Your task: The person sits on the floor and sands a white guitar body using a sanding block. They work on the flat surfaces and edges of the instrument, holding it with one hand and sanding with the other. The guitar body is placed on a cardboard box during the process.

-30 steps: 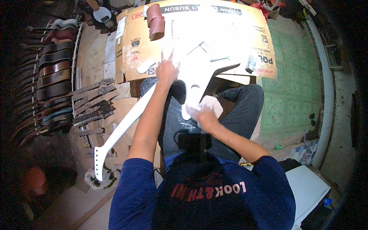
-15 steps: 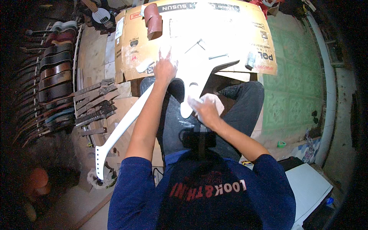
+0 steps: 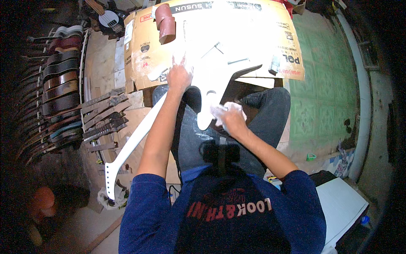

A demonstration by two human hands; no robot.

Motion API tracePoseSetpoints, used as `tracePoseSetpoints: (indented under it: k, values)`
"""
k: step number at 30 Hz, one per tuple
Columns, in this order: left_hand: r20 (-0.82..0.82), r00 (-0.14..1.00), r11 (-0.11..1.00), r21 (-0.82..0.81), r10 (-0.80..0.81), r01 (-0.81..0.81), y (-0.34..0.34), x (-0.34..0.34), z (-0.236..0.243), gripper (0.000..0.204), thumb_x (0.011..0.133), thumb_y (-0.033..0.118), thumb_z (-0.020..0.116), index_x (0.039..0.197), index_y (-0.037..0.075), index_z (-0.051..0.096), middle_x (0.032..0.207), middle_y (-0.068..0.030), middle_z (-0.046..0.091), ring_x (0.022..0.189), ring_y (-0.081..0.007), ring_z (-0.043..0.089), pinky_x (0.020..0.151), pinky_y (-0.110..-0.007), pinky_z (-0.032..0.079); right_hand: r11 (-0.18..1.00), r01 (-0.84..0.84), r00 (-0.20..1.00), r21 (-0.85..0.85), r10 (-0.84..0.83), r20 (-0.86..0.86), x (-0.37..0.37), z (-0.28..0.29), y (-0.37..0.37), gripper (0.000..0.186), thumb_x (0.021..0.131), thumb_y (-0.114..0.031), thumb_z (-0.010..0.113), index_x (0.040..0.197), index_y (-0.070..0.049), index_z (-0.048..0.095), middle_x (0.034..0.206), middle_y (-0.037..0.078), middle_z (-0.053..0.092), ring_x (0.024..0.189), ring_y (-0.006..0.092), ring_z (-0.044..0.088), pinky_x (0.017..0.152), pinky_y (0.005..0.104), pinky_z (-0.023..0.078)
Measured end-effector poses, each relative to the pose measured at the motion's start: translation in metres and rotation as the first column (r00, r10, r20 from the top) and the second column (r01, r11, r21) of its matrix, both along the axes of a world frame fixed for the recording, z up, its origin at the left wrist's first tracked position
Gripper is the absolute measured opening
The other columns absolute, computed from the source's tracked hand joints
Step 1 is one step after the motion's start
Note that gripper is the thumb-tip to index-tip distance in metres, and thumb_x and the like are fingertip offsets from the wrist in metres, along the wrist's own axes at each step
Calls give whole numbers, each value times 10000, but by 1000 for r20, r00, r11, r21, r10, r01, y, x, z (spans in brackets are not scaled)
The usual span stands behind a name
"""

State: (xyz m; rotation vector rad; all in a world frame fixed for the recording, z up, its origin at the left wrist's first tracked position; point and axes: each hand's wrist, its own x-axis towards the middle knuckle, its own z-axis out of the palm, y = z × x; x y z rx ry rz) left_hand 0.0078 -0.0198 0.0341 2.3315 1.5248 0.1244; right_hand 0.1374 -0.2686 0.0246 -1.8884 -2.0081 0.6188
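A white electric guitar (image 3: 204, 111) lies across my knees and a cardboard sheet, its neck slanting to the lower left. Glare washes out most of its body. My left hand (image 3: 179, 76) rests on the body beside the neck, fingers stretched forward and flat. At the tip of the near body horn, my right hand (image 3: 230, 117) is closed round a pale sheet of sandpaper (image 3: 242, 111), of which only an edge shows. The right fingertips touch the side of the horn. White dust covers the fingers.
A curled roll of red-brown sandpaper (image 3: 165, 25) lies on the cardboard (image 3: 134, 70). A small grey block (image 3: 275, 64) sits at its right edge. Guitar bodies (image 3: 63, 78) hang in a row at left, beside several stacked necks (image 3: 105, 114). A white panel (image 3: 340, 207) lies at right.
My right hand has turned and shifted slightly right along the horn, so the sandpaper shows less. My left hand stays on the guitar body.
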Motion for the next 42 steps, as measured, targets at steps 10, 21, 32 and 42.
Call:
tracePoseSetpoints:
  k: [10,21,32,42]
  values:
    - [73,997,999,33,20,-22,2,-1,-9,711,946,376,637,1594,229,384,1613,-301,316,1191,-510,617,1009,-549,514,993,99,995,-63,-99,2,-2,11,-2,530,869,-99,627,1373,-264,643,1134,89,701,891,378,627,782,481,534]
    - [65,998,999,23,28,-29,-1,-1,-8,701,943,369,638,1587,230,398,1626,-285,305,1174,-489,631,999,-551,516,991,-41,999,-128,44,19,-24,1,-31,342,953,-201,595,1278,-219,703,964,163,692,871,369,652,721,546,515]
    - [15,1000,1000,31,-3,2,1,-4,-7,699,963,362,615,1595,195,369,1590,-369,294,1194,-519,616,995,-560,526,995,-96,994,-19,95,-55,-13,-4,-15,431,919,-138,611,1338,-228,654,956,160,664,869,366,632,717,513,524]
    - [32,999,999,39,32,-34,1,-2,-5,692,947,375,633,1582,221,403,1608,-305,323,1156,-508,637,997,-547,525,998,-55,997,43,57,-44,-8,-12,5,408,956,-159,548,1344,-236,649,870,204,609,873,375,625,704,495,521]
